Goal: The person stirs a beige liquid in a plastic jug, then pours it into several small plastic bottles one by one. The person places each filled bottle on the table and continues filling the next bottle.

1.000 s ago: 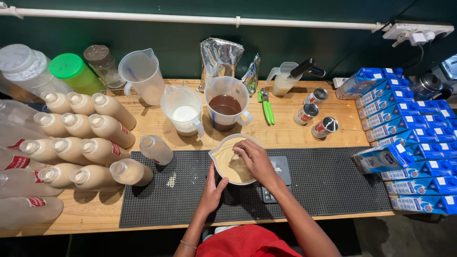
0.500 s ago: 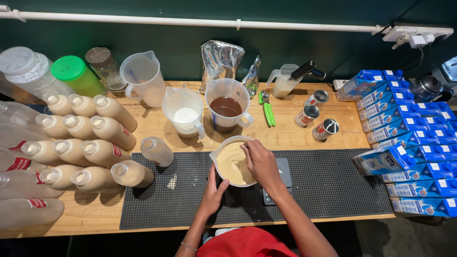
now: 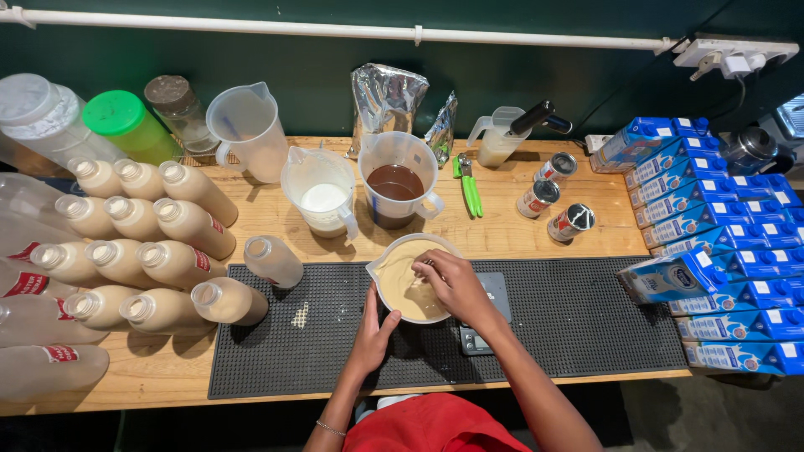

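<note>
Over ribbed rubber mat (image 3: 586, 326), round creamy jug (image 3: 410, 280)

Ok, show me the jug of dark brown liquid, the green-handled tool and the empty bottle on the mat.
Brown liquid jug (image 3: 396, 182), head view, liquid surface.
Green-handled tool (image 3: 470, 191), head view, handles.
Empty bottle (image 3: 274, 261), head view, body.

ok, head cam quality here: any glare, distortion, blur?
Head view: wide-angle bend in the white pipe and bench edges; glare on the foil bag; hard shadows beside the filled bottles; right hand over the beige jug slightly soft; left hand sharp.
</note>
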